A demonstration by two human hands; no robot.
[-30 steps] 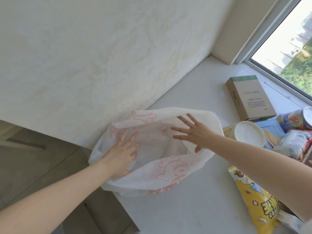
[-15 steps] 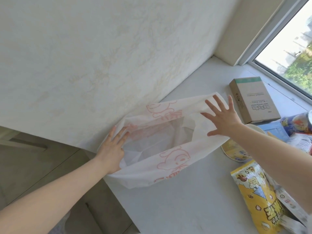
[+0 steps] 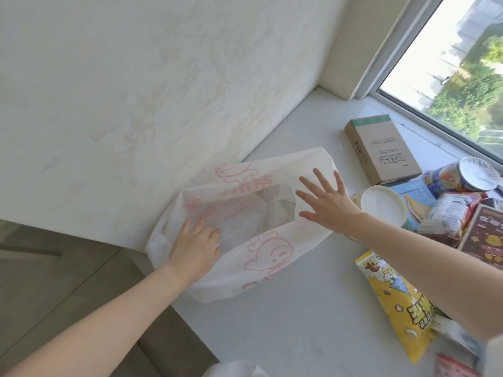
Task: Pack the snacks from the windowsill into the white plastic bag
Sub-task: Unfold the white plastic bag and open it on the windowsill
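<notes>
The left hand (image 3: 194,247) lies flat, fingers relaxed, inside the mouth of the white plastic bag with pink cartoon print (image 3: 261,257), at the wall edge of the white windowsill (image 3: 299,330). The right hand (image 3: 328,204), fingers spread wide, presses the bag's far rim and grasps nothing. Since half a second ago the left hand has reached deeper in. The yellow popcorn pouch (image 3: 402,308) lies near the windowsill's front edge.

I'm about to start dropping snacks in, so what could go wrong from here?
The white plastic bag with pink cartoon print overhangs the near edge of the pale windowsill; added weight might tip it off. Only the flat left hand and spread right hand hold its mouth open, so it may collapse once one lets go. The round white-lidded tub beside the right wrist could get knocked.
</notes>
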